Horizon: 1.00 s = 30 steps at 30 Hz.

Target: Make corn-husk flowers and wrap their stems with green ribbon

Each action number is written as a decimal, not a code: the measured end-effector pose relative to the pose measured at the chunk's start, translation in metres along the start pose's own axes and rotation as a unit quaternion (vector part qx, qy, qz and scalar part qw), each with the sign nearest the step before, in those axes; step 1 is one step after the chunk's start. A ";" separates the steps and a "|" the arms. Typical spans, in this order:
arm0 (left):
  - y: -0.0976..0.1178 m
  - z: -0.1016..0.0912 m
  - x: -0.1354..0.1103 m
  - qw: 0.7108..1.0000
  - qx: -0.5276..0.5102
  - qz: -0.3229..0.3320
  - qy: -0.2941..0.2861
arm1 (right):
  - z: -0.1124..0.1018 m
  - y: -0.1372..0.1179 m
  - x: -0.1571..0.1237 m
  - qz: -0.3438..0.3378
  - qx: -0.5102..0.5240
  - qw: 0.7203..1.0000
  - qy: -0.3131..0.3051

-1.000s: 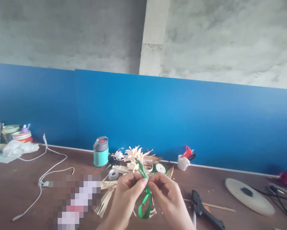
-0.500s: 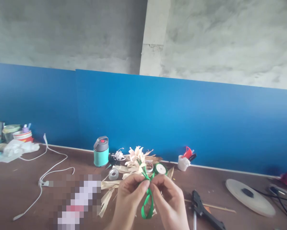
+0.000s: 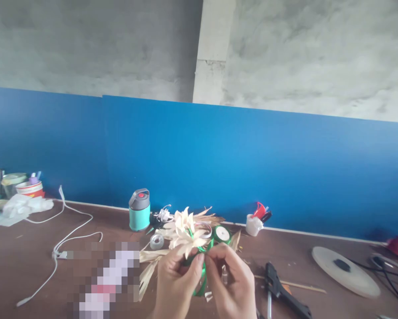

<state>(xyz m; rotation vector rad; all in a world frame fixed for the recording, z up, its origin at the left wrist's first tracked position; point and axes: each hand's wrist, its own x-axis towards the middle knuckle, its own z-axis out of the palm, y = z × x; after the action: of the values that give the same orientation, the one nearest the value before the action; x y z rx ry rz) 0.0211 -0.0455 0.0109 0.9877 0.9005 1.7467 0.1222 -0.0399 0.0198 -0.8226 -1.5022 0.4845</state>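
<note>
My left hand (image 3: 179, 277) is closed around the stem part of a cream flower bunch (image 3: 185, 228), just below petals that look like dried husk. My right hand (image 3: 232, 274) pinches green ribbon (image 3: 204, 277) at that same spot, its fingertips close against my left thumb. A loop of the ribbon hangs between my hands. The exact grip is partly hidden by my fingers. Behind the hands lies a green ribbon spool (image 3: 222, 233), and dried husk strips (image 3: 149, 270) spread to the left.
A clear tape roll (image 3: 157, 241) and a turquoise flask (image 3: 139, 212) are at the back left. White cable (image 3: 74, 237) curls at far left. To the right are a black glue gun (image 3: 285, 292), a thin stick (image 3: 305, 286), a white cup (image 3: 253, 225) and a pale disc (image 3: 345, 272).
The flower bunch has tipped left and toward me, turning its petals more to view. The hanging ribbon loop is now largely behind my hands, which have shifted slightly left.
</note>
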 end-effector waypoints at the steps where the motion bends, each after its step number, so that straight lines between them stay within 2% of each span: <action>1: 0.000 0.000 0.001 1.000 0.001 0.000 -0.009 | 0.000 0.001 0.000 -0.006 -0.005 1.000 -0.002; 4: 0.002 0.001 0.001 1.000 -0.010 0.003 -0.023 | 0.001 0.006 -0.002 -0.003 -0.009 1.000 0.000; 11: -0.003 0.003 -0.001 0.999 -0.030 -0.036 -0.008 | 0.002 0.008 -0.004 -0.005 -0.040 0.999 0.007; 16: 0.003 0.005 -0.005 0.999 -0.016 -0.047 0.002 | 0.003 0.003 -0.003 -0.090 -0.086 0.991 0.037; 23: 0.004 0.004 -0.007 0.999 0.033 0.010 0.017 | 0.005 0.010 -0.005 -0.165 -0.163 0.972 0.040; 27: 0.003 0.002 -0.005 1.000 0.025 0.016 -0.001 | 0.007 0.009 -0.006 -0.144 -0.140 0.979 0.033; 30: 0.007 -0.001 0.000 0.999 0.019 0.003 -0.027 | 0.004 0.006 -0.001 -0.069 -0.079 0.994 0.008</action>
<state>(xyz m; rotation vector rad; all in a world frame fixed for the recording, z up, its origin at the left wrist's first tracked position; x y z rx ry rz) 0.0175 -0.0482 0.0165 1.0592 0.9000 1.7055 0.1194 -0.0366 0.0144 -0.8363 -1.5848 0.2587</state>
